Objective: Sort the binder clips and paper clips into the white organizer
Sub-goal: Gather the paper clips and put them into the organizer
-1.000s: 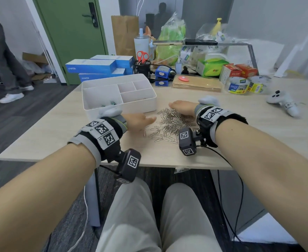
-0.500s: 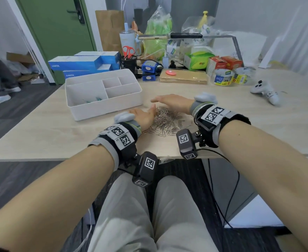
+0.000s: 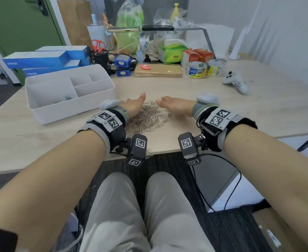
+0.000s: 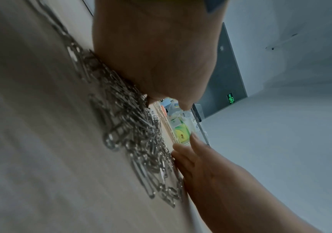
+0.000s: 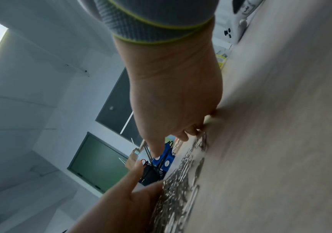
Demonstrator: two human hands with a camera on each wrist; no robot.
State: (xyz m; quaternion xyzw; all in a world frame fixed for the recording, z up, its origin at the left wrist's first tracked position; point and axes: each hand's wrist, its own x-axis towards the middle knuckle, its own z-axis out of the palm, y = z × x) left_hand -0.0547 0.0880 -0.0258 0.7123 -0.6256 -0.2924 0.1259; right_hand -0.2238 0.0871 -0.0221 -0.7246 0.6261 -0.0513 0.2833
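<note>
I see both hands down on the light wooden table (image 3: 222, 110), set on edge either side of the heap of silver paper clips (image 3: 147, 118). My left hand (image 3: 134, 106) stands with its little-finger edge on the table against the left side of the heap, fingers straight and together, thumb up — it has hold of nothing. My right hand (image 3: 175, 105) mirrors it on the right side, fingers stretched out and pointing toward the left hand, also holding nothing; the fingertips of the two hands sit near each other beyond the heap without touching. In the left wrist view the clips lie piled against the edge of the left hand (image 4: 153, 52), and the right hand (image 4: 199, 164) touches the other side of the pile. The right wrist view is blurred, though the clips (image 5: 183, 178) show between both hands there too.

The white organizer (image 3: 67, 104) stands on the table just left of the left hand, apart from the heap — a few small teal items (image 3: 68, 98) lie in its large front compartment, too small for me to name. A white game controller (image 3: 236, 81) lies far off to the right
</note>
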